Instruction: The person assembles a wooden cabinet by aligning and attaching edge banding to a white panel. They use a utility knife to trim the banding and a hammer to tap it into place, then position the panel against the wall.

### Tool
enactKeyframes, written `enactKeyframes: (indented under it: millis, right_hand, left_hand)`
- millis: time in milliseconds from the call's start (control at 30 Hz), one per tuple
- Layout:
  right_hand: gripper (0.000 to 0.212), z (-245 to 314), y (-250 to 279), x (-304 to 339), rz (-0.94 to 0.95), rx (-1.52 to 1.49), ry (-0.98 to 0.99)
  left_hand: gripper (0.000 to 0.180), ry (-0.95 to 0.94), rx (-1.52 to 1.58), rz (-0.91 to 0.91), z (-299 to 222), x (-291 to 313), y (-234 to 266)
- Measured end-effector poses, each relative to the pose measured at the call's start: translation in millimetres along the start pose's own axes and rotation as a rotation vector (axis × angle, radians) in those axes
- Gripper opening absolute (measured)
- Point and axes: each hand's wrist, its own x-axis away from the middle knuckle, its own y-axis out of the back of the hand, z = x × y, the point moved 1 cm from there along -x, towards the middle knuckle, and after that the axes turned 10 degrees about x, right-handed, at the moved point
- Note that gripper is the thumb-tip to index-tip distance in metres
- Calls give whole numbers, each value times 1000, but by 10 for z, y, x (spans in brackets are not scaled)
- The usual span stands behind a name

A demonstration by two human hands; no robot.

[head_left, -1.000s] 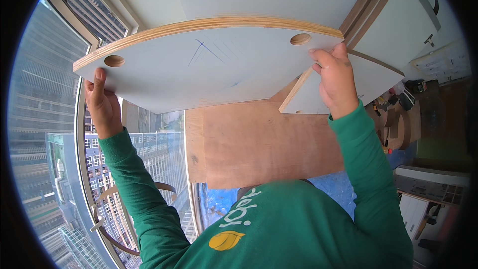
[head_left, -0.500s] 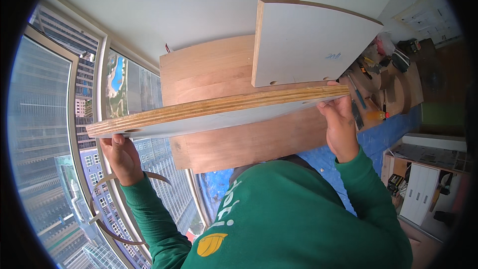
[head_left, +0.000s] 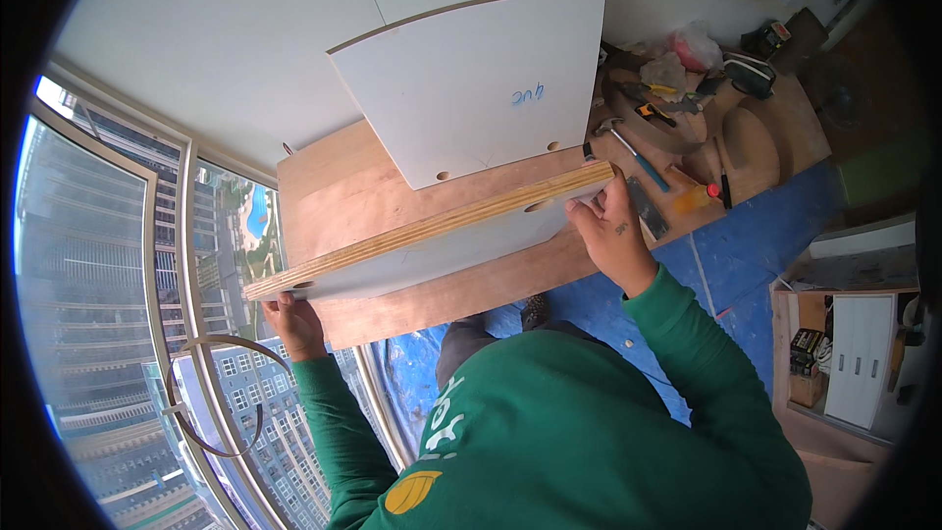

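Observation:
A plywood board with a white face and a bare layered edge is held up between my hands, tilted so its edge shows on top. My left hand grips its left end, thumb on the white face near an oval hole. At the right end, my right hand clasps the corner, thumb on the face beside another oval hole. Behind it, a second white panel with blue handwriting and two holes near its lower edge stands against the wall. Under both lies a wooden worktop.
Right on the worktop lie a hammer, a bottle of orange liquid, curled edging strips and a plastic bag. Blue sheeting covers the floor. Windows line the left, a looped strip beside them. A white-fronted cabinet stands right.
The board's left end has dropped and its right end has come inward, still in both hands. My view has turned right, showing more of the tools and floor.

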Motion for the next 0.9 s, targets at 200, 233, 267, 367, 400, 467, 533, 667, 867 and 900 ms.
enactKeyframes:
  millis: [200, 233, 267, 367, 400, 467, 533, 667, 867, 900]
  right_hand:
    - [54, 2, 161, -47, 32, 165, 46]
    - [55, 14, 191, -18, 68, 151, 18]
    - [56, 26, 226, 9, 93, 127, 26]
    - [61, 22, 275, 63, 78, 296, 81]
    - [61, 7, 275, 71, 53, 331, 68]
    - [63, -31, 222, 85, 47, 328, 50]
    - [65, -64, 170, 99, -21, 267, 117]
    - [73, -107, 105, 135, -54, 254, 60]
    - [81, -58, 125, 188, -42, 432, -27]
    - [81, -54, 139, 191, -46, 462, -33]
  left_hand:
    - [62, -13, -26, -15, 177, 107, 197]
    - [62, -18, -22, -25, 194, 117, 218]
    - [63, -25, -29, 11, 183, 126, 226]
    - [57, -13, -226, -13, 102, 198, 105]
    - [62, 20, -289, -102, 44, 246, 20]
    - [72, -123, -551, -209, -140, 361, -234]
    - [81, -437, -748, -265, -418, 611, -560]
    - [62, -712, -1045, 95, -879, 855, -1358]
    - [59, -574, -1089, 677, -851, 706, -2473]
    - [63, -533, -1127, 704, -796, 673, -2601]
